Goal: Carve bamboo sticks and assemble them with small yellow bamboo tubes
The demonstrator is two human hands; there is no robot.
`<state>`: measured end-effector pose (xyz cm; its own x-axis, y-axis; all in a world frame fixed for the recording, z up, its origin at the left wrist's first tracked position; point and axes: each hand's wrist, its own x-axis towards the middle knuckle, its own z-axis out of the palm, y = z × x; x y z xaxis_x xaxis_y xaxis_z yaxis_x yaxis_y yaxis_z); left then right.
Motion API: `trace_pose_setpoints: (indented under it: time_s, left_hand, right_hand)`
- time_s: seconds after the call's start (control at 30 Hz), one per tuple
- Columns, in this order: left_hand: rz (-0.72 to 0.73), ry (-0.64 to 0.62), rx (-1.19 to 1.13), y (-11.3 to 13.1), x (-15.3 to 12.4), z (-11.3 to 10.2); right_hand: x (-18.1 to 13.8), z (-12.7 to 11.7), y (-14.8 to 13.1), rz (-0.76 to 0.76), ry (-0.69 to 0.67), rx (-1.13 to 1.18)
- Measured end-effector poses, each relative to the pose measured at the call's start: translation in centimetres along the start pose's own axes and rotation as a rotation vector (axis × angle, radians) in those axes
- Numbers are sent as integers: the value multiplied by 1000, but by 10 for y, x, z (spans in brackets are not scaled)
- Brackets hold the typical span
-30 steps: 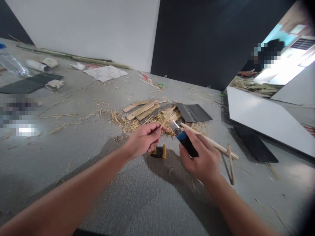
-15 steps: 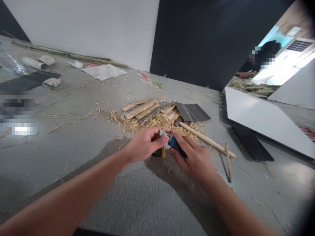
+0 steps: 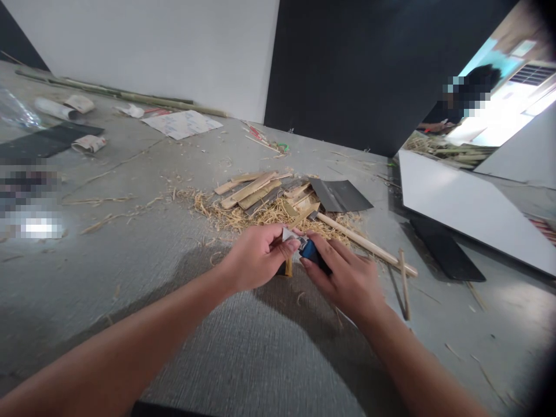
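Observation:
My right hand is closed around the blue and black handle of a knife. The knife's silvery blade points left, toward my left thumb. My left hand is closed around a split bamboo strip, whose far end shows beyond my fingers and whose near end pokes out below them. The left thumb presses close to the metal part of the knife; the exact contact is hidden. Beneath and beyond both hands lies a heap of curly bamboo shavings.
Several split bamboo pieces and a bent dark sheet lie on the heap. A wooden-handled tool slants right. A black slab and a white panel stand right. Another person works behind.
The right hand and knife have shifted slightly right, away from the left fingers. The left hand stays almost in place, still on the bamboo strip.

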<state>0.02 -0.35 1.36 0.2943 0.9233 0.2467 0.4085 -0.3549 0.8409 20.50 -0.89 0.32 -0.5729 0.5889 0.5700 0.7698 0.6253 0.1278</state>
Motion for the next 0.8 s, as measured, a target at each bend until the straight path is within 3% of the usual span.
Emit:
trace_pose_setpoints:
  time_s: [0.5, 0.8]
  left_hand:
    - [-129, 92, 197, -5, 1, 4]
    - [-249, 151, 180, -4, 0, 7]
  right_hand:
    - [0, 4, -5, 125, 6, -11]
    - [1, 2, -3, 172, -1, -3]
